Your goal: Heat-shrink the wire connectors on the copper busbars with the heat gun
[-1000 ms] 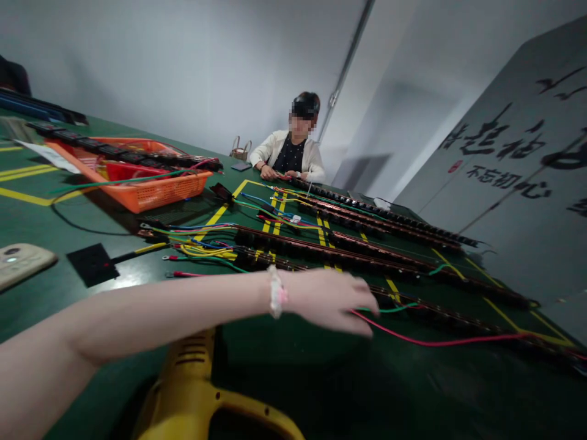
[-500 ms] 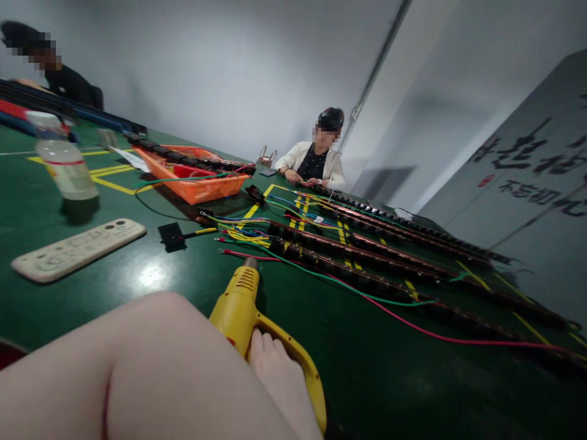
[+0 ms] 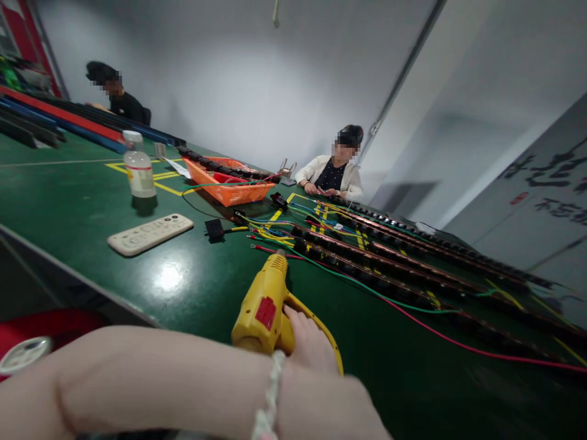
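Observation:
My right hand (image 3: 312, 337) has its fingers wrapped around the handle of a yellow heat gun (image 3: 262, 305). The gun's nozzle points away from me, towards red and green wire ends with metal lugs (image 3: 253, 245); I cannot tell if the gun touches the table. Across the bottom, in front of the gun, runs my left forearm with a braided bracelet. Only the back of my left hand (image 3: 332, 397) shows, near the gun's handle, and its fingers are hidden. Long dark strips with copper-coloured edges (image 3: 362, 269) lie to the right, with several coloured wires at their ends.
On the green table (image 3: 202, 293) are a beige remote control (image 3: 150, 234), a bottle (image 3: 139, 174) and an orange basket (image 3: 224, 192) holding dark strips. A black square piece (image 3: 214, 230) lies nearby. One person (image 3: 332, 174) sits across, another (image 3: 126, 105) at far left. A red object (image 3: 59, 321) is lower left.
The view has turned left, so the table's things appear further right. My left forearm has swung lower, showing the bracelet and more of the heat gun. My right hand still grips the gun.

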{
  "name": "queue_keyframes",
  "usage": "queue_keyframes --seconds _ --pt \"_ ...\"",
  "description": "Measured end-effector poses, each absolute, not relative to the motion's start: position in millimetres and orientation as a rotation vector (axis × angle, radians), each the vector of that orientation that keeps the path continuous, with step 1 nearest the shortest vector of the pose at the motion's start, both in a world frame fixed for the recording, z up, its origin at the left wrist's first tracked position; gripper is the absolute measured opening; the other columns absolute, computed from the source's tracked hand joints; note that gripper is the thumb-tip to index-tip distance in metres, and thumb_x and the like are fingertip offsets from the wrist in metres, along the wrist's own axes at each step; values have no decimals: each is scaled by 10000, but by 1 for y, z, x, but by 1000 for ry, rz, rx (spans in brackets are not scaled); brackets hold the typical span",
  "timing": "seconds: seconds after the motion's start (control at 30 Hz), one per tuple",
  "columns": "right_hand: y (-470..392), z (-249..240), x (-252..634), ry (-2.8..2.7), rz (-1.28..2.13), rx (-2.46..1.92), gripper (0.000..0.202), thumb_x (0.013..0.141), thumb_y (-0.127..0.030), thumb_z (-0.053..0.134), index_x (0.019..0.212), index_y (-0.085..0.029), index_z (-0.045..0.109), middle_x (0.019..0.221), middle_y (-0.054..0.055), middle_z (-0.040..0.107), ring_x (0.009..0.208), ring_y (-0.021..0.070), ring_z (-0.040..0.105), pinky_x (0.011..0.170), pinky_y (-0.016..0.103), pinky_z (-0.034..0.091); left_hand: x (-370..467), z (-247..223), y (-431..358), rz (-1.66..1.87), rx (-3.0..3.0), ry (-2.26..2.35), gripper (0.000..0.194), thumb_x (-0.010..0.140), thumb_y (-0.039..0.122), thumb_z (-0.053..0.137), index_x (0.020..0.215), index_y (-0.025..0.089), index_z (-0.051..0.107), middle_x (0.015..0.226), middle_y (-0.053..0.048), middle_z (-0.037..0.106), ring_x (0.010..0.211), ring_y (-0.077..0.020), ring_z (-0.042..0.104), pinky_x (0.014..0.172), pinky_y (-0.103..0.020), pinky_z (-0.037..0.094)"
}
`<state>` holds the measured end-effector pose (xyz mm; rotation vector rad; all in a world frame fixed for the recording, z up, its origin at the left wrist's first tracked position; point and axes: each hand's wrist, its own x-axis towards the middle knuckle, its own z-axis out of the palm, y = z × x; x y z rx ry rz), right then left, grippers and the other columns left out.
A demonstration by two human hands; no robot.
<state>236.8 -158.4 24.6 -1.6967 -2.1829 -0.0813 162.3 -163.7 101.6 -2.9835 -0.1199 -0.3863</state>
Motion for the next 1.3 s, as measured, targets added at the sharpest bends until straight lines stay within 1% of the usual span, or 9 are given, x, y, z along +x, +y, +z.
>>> queue_keyframes --seconds 0.07,0.2,0.37,0.43,0.63,0.77,1.0,1.13,1.3 --pt "-167 24 241 -2154 -154 -1643 377 873 -332 328 918 -184 672 865 30 670 798 131 616 725 279 472 134 117 -123 -500 -2949 -254 219 751 289 480 837 321 679 774 -43 653 724 -164 602 601 -293 484" --pt "-186 25 247 -2111 -177 -1541 419 804 -320 466 1179 -169 575 1068 56 653 942 189 606 819 305 454 43 101 -28 -1059 -2472 -1221 295 901 299 347 914 165 609 864 -77 606 820 -157 551 768 -304 456" --pt "-190 21 251 -2016 -126 -1622 339 938 -361 319 1041 -244 620 1007 0 674 894 155 617 773 279 422 -44 32 31 -832 -2221 -1924 484 801 457 511 1172 148 535 1119 -136 525 1039 -289 494 917 -428 392" --pt "-189 18 257 -1998 -128 -1625 338 947 -362 313 983 -254 631 947 -15 682 828 143 620 739 275 408 -56 14 33 -825 -2290 -1947 552 785 454 511 1259 177 465 1170 -127 488 1006 -275 525 898 -405 415" --pt "-198 18 286 -2058 -109 -1501 278 929 -383 382 959 -267 632 884 -42 682 774 118 611 699 244 414 -65 8 15 -1122 -2568 -1885 541 733 526 547 1159 195 502 1075 -80 554 981 -251 563 876 -378 454" --pt "-207 21 307 -2062 -92 -1512 251 919 -384 402 909 -276 628 858 -56 678 746 105 610 681 221 432 -73 13 -4 -1305 -2842 -1927 619 687 555 599 1191 216 478 1087 -69 589 993 -246 577 832 -343 489" --pt "-229 18 331 -1964 -173 -1660 282 923 -394 368 882 -276 620 806 -53 671 707 92 612 624 182 443 -80 30 -37 -1085 -2904 -2058 651 695 524 604 1265 250 450 1102 -55 602 998 -242 580 792 -314 492" --pt "-236 11 332 -1937 -257 -1755 302 932 -348 327 875 -259 610 767 -28 664 666 102 606 581 193 429 -81 39 -52 -938 -2953 -2143 549 703 474 607 1185 234 501 1003 -22 652 955 -220 595 756 -287 490" --pt "-236 4 325 -1921 -484 -1690 329 934 -331 309 876 -226 616 784 17 668 656 132 586 612 238 393 -79 45 -66 -878 -2940 -2090 441 687 375 616 1091 219 535 1015 16 658 924 -183 595 781 -273 475"
